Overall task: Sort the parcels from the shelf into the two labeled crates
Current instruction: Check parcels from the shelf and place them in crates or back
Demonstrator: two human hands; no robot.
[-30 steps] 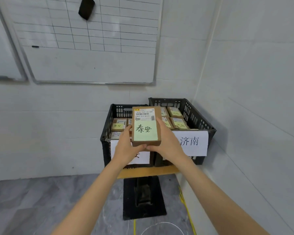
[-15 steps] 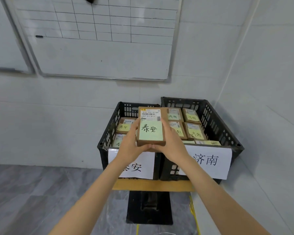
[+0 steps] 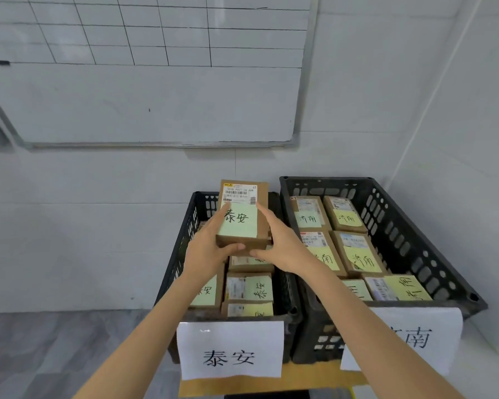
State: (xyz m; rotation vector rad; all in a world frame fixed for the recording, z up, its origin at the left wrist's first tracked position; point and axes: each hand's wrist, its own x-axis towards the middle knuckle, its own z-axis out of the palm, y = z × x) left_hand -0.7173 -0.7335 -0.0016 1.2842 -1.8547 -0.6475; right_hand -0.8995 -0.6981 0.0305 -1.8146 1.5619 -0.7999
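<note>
Moved forward, the parcel (image 3: 244,218) now hangs over the left crate (image 3: 199,205). My left hand (image 3: 208,249) and right hand (image 3: 283,246) both grip its near end.

L hand (image 3: 205,249), R hand (image 3: 283,243) grip parcel (image 3: 244,223) (thumbs below)

Whiteboard (image 3: 156,105) at 11 o'clock, metal-framed; black grid ruled on upper part, lower part blank. Small black mark (image 3: 1,62) on it at 10 o'clock. White wall (image 3: 444,110) at 2 o'clock. Grey floor (image 3: 55,355) at 7 o'clock. Wood top (image 3: 300,381) at 6 o'clock.
</note>
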